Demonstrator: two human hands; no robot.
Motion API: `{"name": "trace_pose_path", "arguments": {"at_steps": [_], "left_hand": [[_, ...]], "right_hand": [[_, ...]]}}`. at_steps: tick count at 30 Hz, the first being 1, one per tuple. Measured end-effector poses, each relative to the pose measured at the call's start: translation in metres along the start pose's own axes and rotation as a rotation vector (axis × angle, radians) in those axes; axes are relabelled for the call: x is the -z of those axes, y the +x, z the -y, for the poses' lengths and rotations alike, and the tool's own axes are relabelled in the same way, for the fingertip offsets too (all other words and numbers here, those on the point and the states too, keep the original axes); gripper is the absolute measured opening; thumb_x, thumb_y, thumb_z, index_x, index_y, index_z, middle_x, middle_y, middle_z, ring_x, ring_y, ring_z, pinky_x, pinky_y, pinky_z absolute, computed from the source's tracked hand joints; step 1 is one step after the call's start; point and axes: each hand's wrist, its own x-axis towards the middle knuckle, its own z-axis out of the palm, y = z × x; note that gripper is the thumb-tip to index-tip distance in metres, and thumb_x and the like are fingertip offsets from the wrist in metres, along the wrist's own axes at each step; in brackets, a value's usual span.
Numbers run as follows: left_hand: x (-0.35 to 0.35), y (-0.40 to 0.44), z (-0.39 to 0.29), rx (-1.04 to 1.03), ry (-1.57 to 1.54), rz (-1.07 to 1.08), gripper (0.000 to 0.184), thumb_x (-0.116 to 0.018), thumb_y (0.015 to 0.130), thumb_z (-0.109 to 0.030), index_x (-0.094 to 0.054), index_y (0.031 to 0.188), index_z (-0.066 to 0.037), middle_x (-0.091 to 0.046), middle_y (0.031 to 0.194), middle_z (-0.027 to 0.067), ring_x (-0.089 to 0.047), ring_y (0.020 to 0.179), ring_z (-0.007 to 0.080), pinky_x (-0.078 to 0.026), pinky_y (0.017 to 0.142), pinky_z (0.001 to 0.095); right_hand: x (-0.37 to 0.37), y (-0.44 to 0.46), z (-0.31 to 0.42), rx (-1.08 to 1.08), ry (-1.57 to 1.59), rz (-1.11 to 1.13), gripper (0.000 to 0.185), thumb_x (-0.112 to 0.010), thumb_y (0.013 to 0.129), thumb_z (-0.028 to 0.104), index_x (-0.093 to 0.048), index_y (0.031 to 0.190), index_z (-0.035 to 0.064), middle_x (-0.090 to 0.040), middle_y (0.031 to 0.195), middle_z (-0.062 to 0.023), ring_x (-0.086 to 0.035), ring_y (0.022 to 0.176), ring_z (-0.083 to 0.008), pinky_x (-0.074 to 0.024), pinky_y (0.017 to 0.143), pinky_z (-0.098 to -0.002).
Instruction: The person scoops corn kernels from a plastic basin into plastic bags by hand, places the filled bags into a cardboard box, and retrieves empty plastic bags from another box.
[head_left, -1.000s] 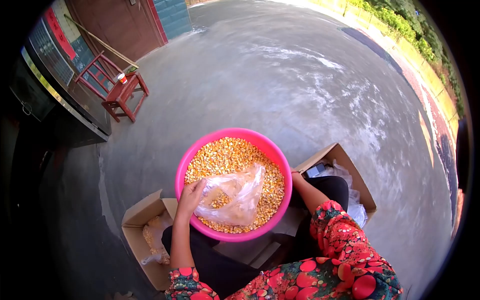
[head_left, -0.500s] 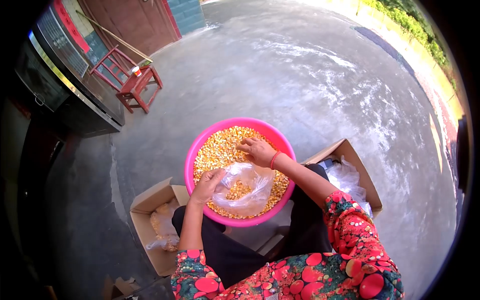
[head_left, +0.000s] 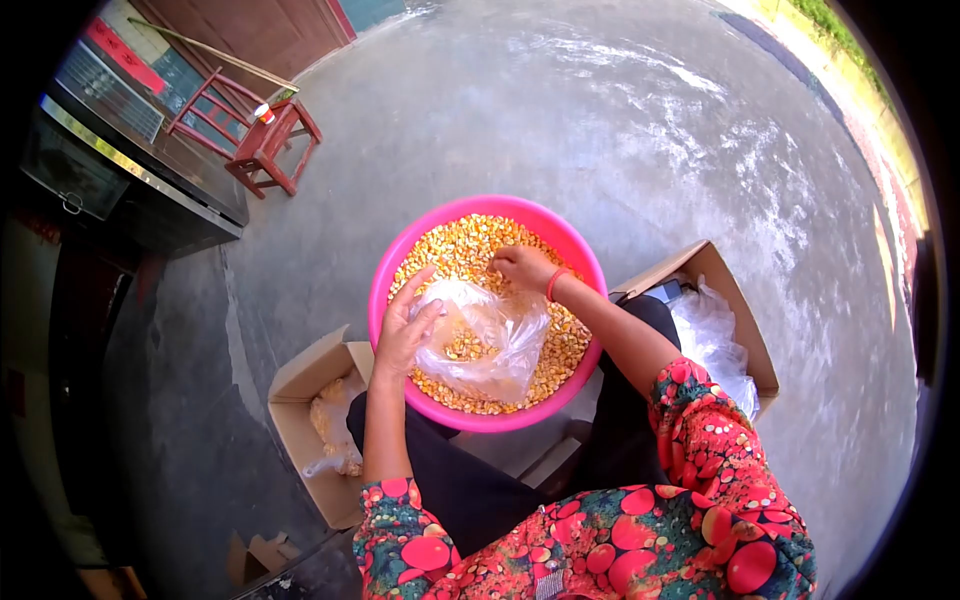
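Note:
A clear plastic bag [head_left: 487,372] with some corn kernels [head_left: 465,346] inside lies on the loose kernels that fill a pink basin [head_left: 480,424]. At the bag's left side is my left hand [head_left: 404,335], its thumb and fingers spread apart and touching the plastic or right beside it. My right hand [head_left: 526,268], a red band on its wrist, is over the kernels just beyond the bag. Its fingers are curled together, and what they hold, if anything, is hidden.
Left of the basin, a cardboard box [head_left: 300,385] contains bags of kernels [head_left: 335,425]. Another box [head_left: 755,345] on the right holds clear plastic bags [head_left: 712,335]. A red wooden chair [head_left: 262,150] with a small cup [head_left: 264,113] stands farther off at the left.
My left hand has loosened from its pinch on the bag, and its fingers have spread. My right hand's fingers have curled in. The view has shifted slightly.

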Motion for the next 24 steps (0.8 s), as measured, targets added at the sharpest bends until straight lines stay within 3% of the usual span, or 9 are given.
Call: {"name": "trace_pose_path", "arguments": {"at_steps": [1, 3, 5, 12, 15, 17, 19, 23, 24], "left_hand": [[-0.001, -0.001, -0.001, -0.025, 0.018, 0.053, 0.039, -0.059, 0.085, -0.011, -0.05, 0.123, -0.007, -0.056, 0.074, -0.0038, -0.035, 0.05, -0.0007, -0.026, 0.042, 0.0137], [0.008, 0.003, 0.007, 0.0, 0.015, 0.057, 0.037, -0.057, 0.085, -0.006, -0.053, 0.121, -0.006, -0.057, 0.075, -0.0027, -0.035, 0.052, -0.0002, -0.028, 0.045, 0.0146], [0.018, 0.007, 0.015, -0.039, 0.065, 0.189, 0.03, -0.055, 0.084, -0.004, -0.059, 0.114, -0.005, -0.058, 0.076, -0.0021, -0.037, 0.053, 0.0001, -0.03, 0.047, 0.0156], [0.01, 0.009, 0.012, 0.074, 0.241, 0.124, 0.031, -0.053, 0.084, -0.001, -0.058, 0.115, -0.002, -0.06, 0.096, -0.0015, -0.045, 0.062, -0.0006, -0.037, 0.053, 0.0151], [-0.001, 0.007, 0.008, 0.062, 0.238, 0.09, 0.033, -0.053, 0.084, -0.001, -0.056, 0.116, -0.002, -0.059, 0.096, -0.0012, -0.044, 0.061, -0.001, -0.035, 0.051, 0.0142], [0.007, 0.011, 0.02, 0.086, 0.205, 0.063, 0.033, -0.053, 0.084, -0.002, -0.056, 0.117, -0.002, -0.059, 0.096, -0.001, -0.045, 0.063, -0.0006, -0.036, 0.052, 0.014], [0.011, 0.012, 0.021, 0.115, 0.172, 0.039, 0.034, -0.053, 0.084, -0.002, -0.055, 0.118, -0.002, -0.059, 0.096, -0.0007, -0.046, 0.065, -0.0003, -0.037, 0.054, 0.0138], [0.008, 0.01, 0.014, 0.094, 0.196, 0.056, 0.034, -0.051, 0.083, -0.001, -0.057, 0.116, -0.003, -0.06, 0.099, 0.0, -0.047, 0.065, -0.0001, -0.038, 0.055, 0.0147], [0.005, 0.009, 0.012, 0.072, 0.235, 0.03, 0.034, -0.05, 0.082, 0.0, -0.058, 0.115, -0.003, -0.061, 0.099, 0.0001, -0.046, 0.064, -0.0001, -0.038, 0.055, 0.0151]], "right_hand": [[0.005, 0.001, 0.011, 0.01, 0.207, -0.062, 0.026, -0.05, 0.085, 0.025, -0.066, 0.089, 0.0058, -0.065, 0.083, -0.01, -0.062, 0.074, -0.0227, -0.0476, 0.069, -0.0366], [0.022, 0.001, 0.022, -0.339, 0.452, 0.059, 0.019, -0.051, 0.088, 0.021, -0.065, 0.091, 0.01, -0.057, 0.074, 0.0004, -0.051, 0.065, -0.0084, -0.0427, 0.054, -0.0242], [0.03, -0.001, 0.028, -0.404, 0.566, 0.109, 0.019, -0.049, 0.09, 0.024, -0.063, 0.09, 0.0111, -0.05, 0.069, 0.003, -0.043, 0.053, -0.0062, -0.0358, 0.045, -0.0217], [0.035, -0.014, 0.064, -0.25, 1.103, 0.175, 0.018, -0.042, 0.094, 0.02, -0.054, 0.096, 0.0077, -0.045, 0.069, 0.0033, -0.028, 0.046, -0.0033, -0.0225, 0.04, -0.0177], [0.019, -0.034, 0.093, -0.197, 1.189, 0.264, 0.017, -0.043, 0.093, 0.018, -0.056, 0.092, 0.0071, -0.049, 0.074, 0.0007, -0.041, 0.057, -0.0056, -0.0337, 0.047, -0.0196], [-0.005, -0.043, 0.096, -0.014, 1.122, 0.362, 0.017, -0.044, 0.092, 0.016, -0.058, 0.093, 0.0062, -0.055, 0.082, -0.0021, -0.05, 0.073, -0.0094, -0.0439, 0.065, -0.0242], [-0.013, -0.045, 0.094, 0.197, 0.755, 0.413, 0.017, -0.05, 0.089, 0.014, -0.062, 0.091, 0.0031, -0.061, 0.093, -0.0031, -0.055, 0.09, -0.0113, -0.0417, 0.087, -0.0279], [-0.009, -0.037, 0.082, 0.228, 0.562, 0.163, 0.013, -0.056, 0.085, 0.013, -0.064, 0.087, 0.0029, -0.065, 0.087, -0.0078, -0.059, 0.087, -0.0141, -0.0464, 0.08, -0.0314], [0.005, -0.037, 0.091, 0.213, 0.207, 0.024, 0.013, -0.058, 0.081, 0.013, -0.063, 0.086, 0.0019, -0.064, 0.083, -0.0106, -0.061, 0.08, -0.0187, -0.049, 0.071, -0.0327]]}}
